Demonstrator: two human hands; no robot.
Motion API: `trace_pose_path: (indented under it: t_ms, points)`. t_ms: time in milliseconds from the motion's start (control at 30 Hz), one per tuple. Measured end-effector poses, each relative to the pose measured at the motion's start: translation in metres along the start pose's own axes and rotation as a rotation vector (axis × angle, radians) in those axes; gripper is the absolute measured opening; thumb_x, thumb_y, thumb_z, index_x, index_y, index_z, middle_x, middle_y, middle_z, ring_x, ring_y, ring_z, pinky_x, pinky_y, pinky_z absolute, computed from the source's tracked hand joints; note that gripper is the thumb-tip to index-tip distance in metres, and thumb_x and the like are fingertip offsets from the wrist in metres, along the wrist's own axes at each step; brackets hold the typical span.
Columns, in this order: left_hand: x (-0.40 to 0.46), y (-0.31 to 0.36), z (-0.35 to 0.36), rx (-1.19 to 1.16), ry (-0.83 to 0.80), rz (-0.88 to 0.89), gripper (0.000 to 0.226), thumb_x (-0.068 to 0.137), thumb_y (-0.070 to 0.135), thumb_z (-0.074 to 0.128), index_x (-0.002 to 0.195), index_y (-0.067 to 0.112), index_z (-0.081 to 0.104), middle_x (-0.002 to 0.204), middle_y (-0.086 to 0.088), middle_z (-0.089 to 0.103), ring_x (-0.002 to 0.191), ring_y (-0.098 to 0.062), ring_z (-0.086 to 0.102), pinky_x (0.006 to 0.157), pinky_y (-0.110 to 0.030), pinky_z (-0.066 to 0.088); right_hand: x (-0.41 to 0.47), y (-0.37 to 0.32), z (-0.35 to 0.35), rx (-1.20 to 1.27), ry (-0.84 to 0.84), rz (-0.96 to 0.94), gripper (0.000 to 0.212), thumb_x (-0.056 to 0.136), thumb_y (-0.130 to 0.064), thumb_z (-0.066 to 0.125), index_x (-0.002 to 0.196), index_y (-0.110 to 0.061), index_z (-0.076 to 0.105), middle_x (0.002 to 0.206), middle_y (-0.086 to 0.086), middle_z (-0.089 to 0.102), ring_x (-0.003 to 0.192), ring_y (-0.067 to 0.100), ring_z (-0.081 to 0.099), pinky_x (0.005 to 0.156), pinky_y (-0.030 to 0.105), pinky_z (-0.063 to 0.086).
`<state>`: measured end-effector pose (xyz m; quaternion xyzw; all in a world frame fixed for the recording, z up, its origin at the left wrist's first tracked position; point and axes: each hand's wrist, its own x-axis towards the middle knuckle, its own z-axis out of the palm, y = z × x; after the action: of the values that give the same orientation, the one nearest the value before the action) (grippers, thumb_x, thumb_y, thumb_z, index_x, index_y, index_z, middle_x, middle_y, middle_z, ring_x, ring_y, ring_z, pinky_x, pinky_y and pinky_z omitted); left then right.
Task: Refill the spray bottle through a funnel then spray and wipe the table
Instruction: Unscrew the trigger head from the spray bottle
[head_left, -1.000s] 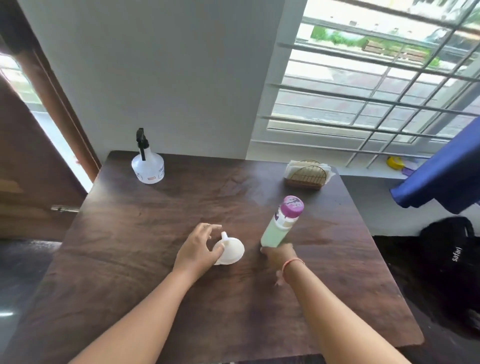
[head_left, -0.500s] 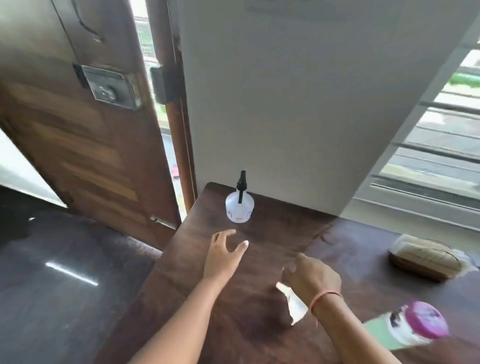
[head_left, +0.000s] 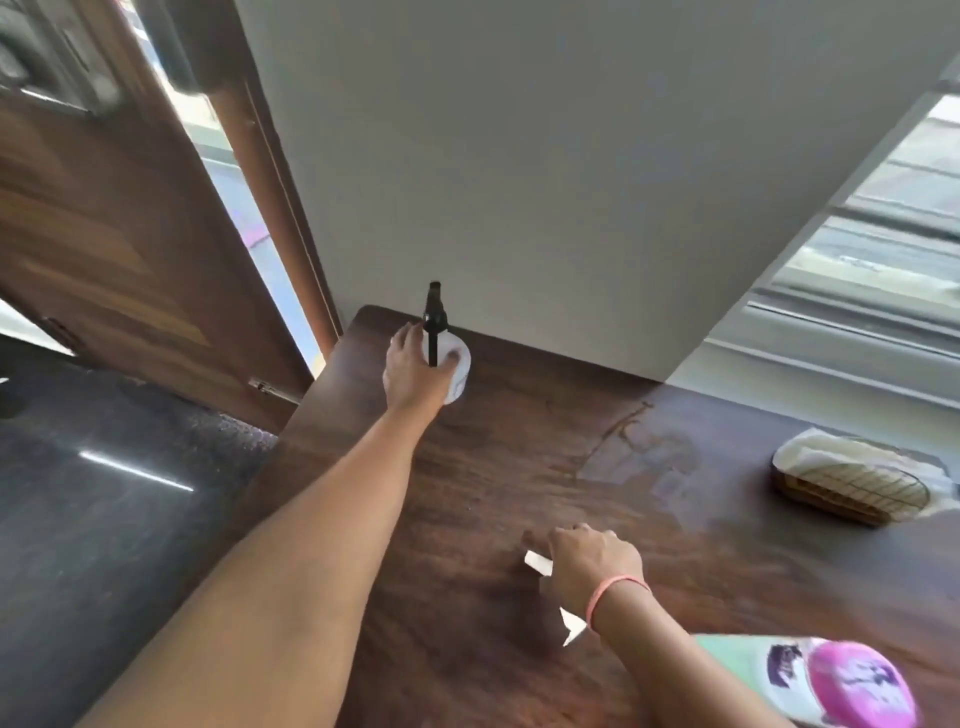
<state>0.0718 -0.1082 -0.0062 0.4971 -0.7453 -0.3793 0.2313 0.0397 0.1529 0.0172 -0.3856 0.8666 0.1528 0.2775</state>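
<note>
- Both forearms are bare from where they come into sight down to the fingers; no sleeve shows on either one.
- The right hand (head_left: 597, 564) has one thin band, coral-pink, looped round the wrist just behind the fingers' knuckles. It looks like a plain cord or elastic, with no bead or clasp that can be made out.
- The left hand (head_left: 415, 371) wears nothing at the wrist, and no ring shows on its fingers (head_left: 405, 338).
</note>
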Motion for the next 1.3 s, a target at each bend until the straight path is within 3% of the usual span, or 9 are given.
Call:
trace_pose_path:
  t_ms: [267, 367, 500, 600, 700, 800, 967, 1200, 1300]
  points:
    - [-0.029, -0.012, 0.008, -0.098, -0.105, 0.048, 0.048, 0.094, 0.037, 0.057, 0.134, 0.013, 0.049, 0.134, -0.013, 0.054, 0.125, -0.035, 0.047, 0.106, -0.049, 0.038, -0.007, 0.035, 0.020, -0.036, -0.080, 0.098, 0.037, 0.084, -0.034, 0.054, 0.118, -0.023, 0.062, 0.120, 0.002, 0.063, 0.109, 0.027, 0.062, 0.085, 0.041, 0.054]
    - [-0.080, -0.022, -0.007, -0.094, -0.131, 0.104, 0.044, 0.093, 0.031, 0.061, 0.131, 0.011, 0.052, 0.132, -0.014, 0.055, 0.124, -0.035, 0.047, 0.106, -0.049, 0.038, -0.017, 0.032, 0.022, 0.004, -0.037, 0.113, 0.042, 0.081, -0.046, 0.057, 0.116, -0.023, 0.060, 0.120, 0.002, 0.064, 0.110, 0.027, 0.061, 0.087, 0.042, 0.053]
    - [-0.161, -0.038, -0.031, -0.128, -0.117, 0.120, 0.049, 0.087, 0.039, 0.061, 0.126, 0.009, 0.058, 0.127, -0.012, 0.057, 0.122, -0.030, 0.047, 0.105, -0.040, 0.037, -0.037, 0.014, 0.009, -0.025, 0.217, 0.090, 0.049, 0.084, -0.059, 0.053, 0.120, -0.025, 0.055, 0.123, 0.001, 0.059, 0.117, 0.028, 0.055, 0.093, 0.040, 0.043]
    - [-0.204, -0.050, -0.044, -0.146, -0.139, 0.174, 0.050, 0.085, 0.041, 0.055, 0.124, 0.009, 0.060, 0.120, 0.001, 0.055, 0.118, -0.016, 0.042, 0.105, -0.035, 0.033, -0.061, -0.018, -0.005, 0.240, 0.489, -0.048, 0.034, 0.092, -0.053, 0.044, 0.102, -0.023, 0.056, 0.110, 0.002, 0.063, 0.104, 0.029, 0.061, 0.082, 0.038, 0.043]
    - [-0.233, -0.067, -0.043, -0.125, -0.170, 0.198, 0.054, 0.087, 0.052, 0.049, 0.128, 0.017, 0.056, 0.125, 0.003, 0.057, 0.120, -0.018, 0.047, 0.105, -0.040, 0.037, -0.094, -0.057, -0.013, 0.496, 0.568, -0.123, 0.047, 0.092, -0.066, 0.028, 0.096, -0.026, 0.052, 0.090, -0.001, 0.067, 0.088, 0.026, 0.064, 0.068, 0.035, 0.044]
    - [-0.257, -0.080, -0.043, -0.147, -0.261, 0.079, 0.060, 0.083, 0.045, 0.058, 0.138, 0.028, 0.043, 0.131, 0.015, 0.041, 0.129, -0.019, 0.040, 0.100, -0.045, 0.046, -0.121, -0.091, -0.014, 0.575, 0.559, -0.142, 0.061, 0.085, -0.078, 0.024, 0.107, -0.027, 0.051, 0.082, -0.002, 0.068, 0.084, 0.023, 0.065, 0.067, 0.033, 0.043]
    - [-0.266, -0.074, -0.044, -0.114, -0.200, 0.041, 0.062, 0.082, 0.028, 0.070, 0.138, 0.019, 0.046, 0.138, -0.001, 0.047, 0.134, -0.019, 0.036, 0.108, -0.042, 0.038, -0.135, -0.099, -0.023, 0.655, 0.403, -0.079, 0.046, 0.083, -0.069, 0.044, 0.073, -0.026, 0.054, 0.075, -0.006, 0.062, 0.080, 0.020, 0.062, 0.066, 0.031, 0.043]
    - [-0.270, -0.049, -0.051, -0.256, -0.092, -0.063, 0.036, 0.070, 0.012, 0.074, 0.103, 0.019, 0.064, 0.099, 0.007, 0.061, 0.105, -0.029, 0.060, 0.091, -0.047, 0.049, -0.140, -0.099, -0.044, 0.620, 0.213, -0.117, 0.028, 0.078, -0.048, 0.056, 0.063, -0.024, 0.054, 0.077, -0.003, 0.065, 0.079, 0.021, 0.064, 0.066, 0.029, 0.048]
    - [-0.270, -0.044, -0.052, -0.194, -0.080, -0.011, 0.028, 0.072, 0.006, 0.076, 0.099, 0.007, 0.066, 0.088, 0.001, 0.058, 0.102, -0.034, 0.060, 0.088, -0.046, 0.050, -0.138, -0.095, -0.050, 0.559, 0.179, -0.134, 0.031, 0.076, -0.046, 0.059, 0.062, -0.018, 0.056, 0.068, -0.002, 0.061, 0.071, 0.021, 0.061, 0.059, 0.027, 0.045]
